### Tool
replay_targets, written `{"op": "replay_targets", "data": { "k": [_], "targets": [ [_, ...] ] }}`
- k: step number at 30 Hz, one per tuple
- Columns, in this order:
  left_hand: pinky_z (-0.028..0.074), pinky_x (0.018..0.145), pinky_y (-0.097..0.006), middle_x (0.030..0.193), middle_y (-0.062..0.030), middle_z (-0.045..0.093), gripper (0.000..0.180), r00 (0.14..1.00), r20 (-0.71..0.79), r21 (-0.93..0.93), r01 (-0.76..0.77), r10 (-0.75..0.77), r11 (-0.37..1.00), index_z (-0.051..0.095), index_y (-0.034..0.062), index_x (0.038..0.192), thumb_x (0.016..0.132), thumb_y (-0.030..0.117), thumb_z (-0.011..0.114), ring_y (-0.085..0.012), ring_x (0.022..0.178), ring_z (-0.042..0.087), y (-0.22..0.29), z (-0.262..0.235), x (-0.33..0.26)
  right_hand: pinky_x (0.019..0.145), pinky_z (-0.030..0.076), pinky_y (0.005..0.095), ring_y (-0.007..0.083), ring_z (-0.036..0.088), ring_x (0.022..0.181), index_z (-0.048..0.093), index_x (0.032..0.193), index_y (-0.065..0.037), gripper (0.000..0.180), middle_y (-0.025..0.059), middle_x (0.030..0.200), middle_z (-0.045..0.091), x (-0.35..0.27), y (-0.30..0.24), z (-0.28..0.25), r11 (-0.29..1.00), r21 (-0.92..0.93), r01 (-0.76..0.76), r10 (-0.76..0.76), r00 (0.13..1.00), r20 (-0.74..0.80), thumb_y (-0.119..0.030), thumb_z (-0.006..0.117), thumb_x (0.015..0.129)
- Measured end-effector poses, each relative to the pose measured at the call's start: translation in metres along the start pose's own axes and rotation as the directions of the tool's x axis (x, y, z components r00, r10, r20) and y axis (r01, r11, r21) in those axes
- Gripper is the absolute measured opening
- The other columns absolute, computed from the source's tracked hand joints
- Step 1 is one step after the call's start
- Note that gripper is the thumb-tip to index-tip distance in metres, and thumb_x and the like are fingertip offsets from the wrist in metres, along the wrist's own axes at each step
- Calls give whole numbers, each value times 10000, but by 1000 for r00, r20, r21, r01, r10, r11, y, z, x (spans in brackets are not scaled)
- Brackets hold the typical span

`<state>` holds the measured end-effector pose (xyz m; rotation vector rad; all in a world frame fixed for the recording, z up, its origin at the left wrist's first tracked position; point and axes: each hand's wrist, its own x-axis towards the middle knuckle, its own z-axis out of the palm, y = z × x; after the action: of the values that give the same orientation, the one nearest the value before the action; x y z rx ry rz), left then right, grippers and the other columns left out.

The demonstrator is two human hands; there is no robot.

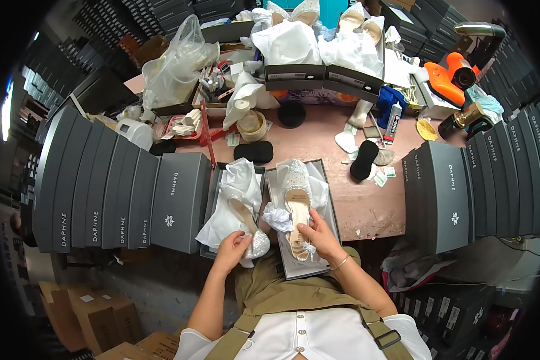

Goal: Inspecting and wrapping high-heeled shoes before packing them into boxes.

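Observation:
Two open shoe boxes sit side by side at the table's front edge. In the right box (325, 166), my right hand (323, 237) grips a glittery pointed shoe (298, 201) by its side, thumb on the insole. The toe lies on white tissue, pointing away from me, and a small bow is at the heel end. A crumpled paper wad (278, 217) rests against this shoe. My left hand (231, 251) pinches the sparkling rear of a second shoe (257, 245), which lies in the left box (212, 191) among white tissue (243, 174).
Grey shoe boxes stand in rows at left (177, 198) and right (441, 192). Behind are black oval pads (254, 152), a tape roll (252, 125), a glue tube (393, 123), an orange tool (443, 83) and two boxes of glittery shoes (294, 72).

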<state>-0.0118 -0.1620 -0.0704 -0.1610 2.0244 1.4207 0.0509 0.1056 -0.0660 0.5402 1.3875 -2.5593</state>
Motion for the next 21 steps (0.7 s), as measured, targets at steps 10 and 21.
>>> {"op": "replay_targets", "data": {
  "k": [10,21],
  "targets": [
    [531,720,-322,958,-92,626,370,997,26,-717,69,-73,694,516,-3,1191,840,67,610,-183,831,635,9,16,35,764,490,241,107,595,913,344,1374,-11,508,74,1071,611,-9,-11,-1,998,50,-44,43,999,22,-90,543,914],
    [526,794,-328,1046,-145,596,590,927,207,-700,-84,314,709,361,-26,1318,788,112,582,-184,868,634,73,17,-75,781,501,276,165,620,815,386,1329,22,596,95,895,610,-66,-55,6,982,172,-74,32,971,235,-206,602,822]
  ]
}}
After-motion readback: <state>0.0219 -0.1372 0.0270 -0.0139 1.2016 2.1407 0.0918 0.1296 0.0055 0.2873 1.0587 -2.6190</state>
